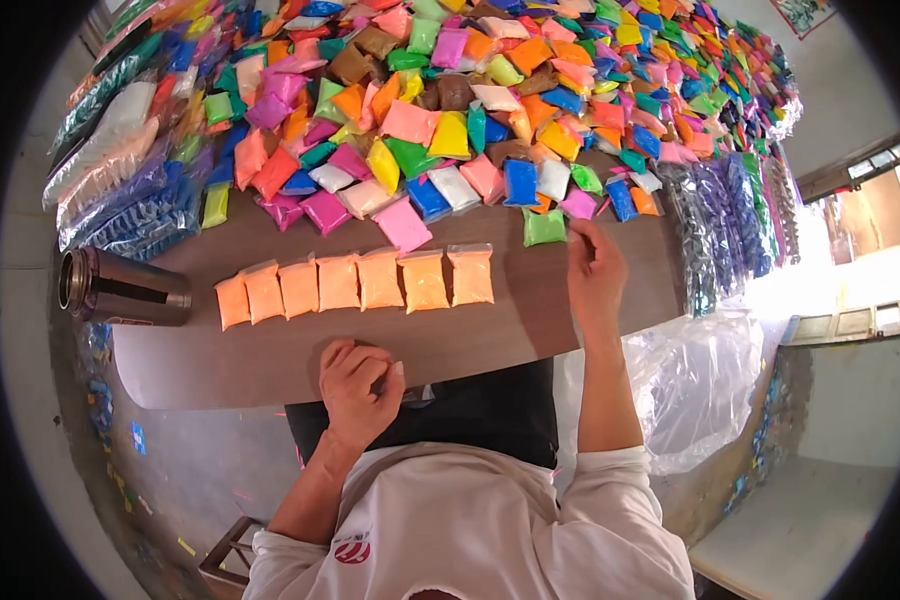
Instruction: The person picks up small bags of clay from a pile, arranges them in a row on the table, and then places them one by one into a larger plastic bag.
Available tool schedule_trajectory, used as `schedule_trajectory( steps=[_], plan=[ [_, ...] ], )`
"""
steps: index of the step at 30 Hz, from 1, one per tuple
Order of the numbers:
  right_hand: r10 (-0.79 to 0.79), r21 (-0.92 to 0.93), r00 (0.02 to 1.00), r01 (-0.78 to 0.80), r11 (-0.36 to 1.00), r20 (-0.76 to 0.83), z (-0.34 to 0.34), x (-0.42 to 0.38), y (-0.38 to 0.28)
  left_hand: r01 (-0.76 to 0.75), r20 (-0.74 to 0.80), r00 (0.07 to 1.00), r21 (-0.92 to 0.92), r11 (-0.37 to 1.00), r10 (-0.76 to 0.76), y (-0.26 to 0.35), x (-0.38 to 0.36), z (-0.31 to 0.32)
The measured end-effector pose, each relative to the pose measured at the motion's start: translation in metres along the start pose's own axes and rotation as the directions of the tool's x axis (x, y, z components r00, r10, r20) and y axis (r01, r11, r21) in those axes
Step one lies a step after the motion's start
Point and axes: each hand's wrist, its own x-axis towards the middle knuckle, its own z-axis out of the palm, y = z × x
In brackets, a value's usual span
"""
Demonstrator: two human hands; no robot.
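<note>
A row of several orange clay-like packets (360, 281) in clear bags lies across the brown table, the rightmost packet (471, 275) set slightly apart. Below this row, at the table's front edge, my left hand (360, 390) is loosely curled closed, and nothing shows in it. On the right side of the table my right hand (597, 275) reaches up to the near edge of a heap of coloured packets (450, 135). Its fingers are bent but apart, with no packet visible in them. Just left of those fingertips is a green packet (544, 228).
A dark metal flask (125, 288) lies on its side at the table's left end. Stacks of filled plastic strips (130, 190) flank the heap on the left, and more strips (735, 225) hang on the right. A clear plastic bag (695, 385) hangs beside the table.
</note>
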Motion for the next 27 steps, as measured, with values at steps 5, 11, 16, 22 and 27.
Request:
schedule_trajectory(
  steps=[5, 11, 16, 22, 27],
  plan=[
    [-0.053, -0.245, 0.999, 0.054, 0.968, 0.012, -0.008, 0.009, 0.013, -0.007, 0.0, 1.0, 0.035, 0.999, 0.007, 0.001, -0.001, 0.002],
    [-0.224, -0.313, 0.974, 0.226, 0.923, 0.042, -0.004, 0.019, 0.015, -0.029, -0.004, 1.0, 0.08, 0.996, 0.03, 0.001, -0.001, 0.004],
    [-0.262, -0.344, 0.962, 0.274, 0.898, 0.084, -0.006, 0.032, 0.033, -0.045, -0.006, 0.999, 0.097, 0.994, 0.045, 0.003, -0.001, 0.006],
    [-0.388, -0.358, 0.91, 0.414, 0.837, 0.147, 0.007, 0.059, 0.035, -0.062, -0.024, 0.998, 0.126, 0.99, 0.065, 0.001, -0.002, 0.009],
    [-0.401, -0.333, 0.874, 0.478, 0.813, 0.276, 0.022, 0.075, 0.046, -0.057, -0.018, 0.998, 0.135, 0.989, 0.06, 0.005, -0.001, 0.007]
  ],
)
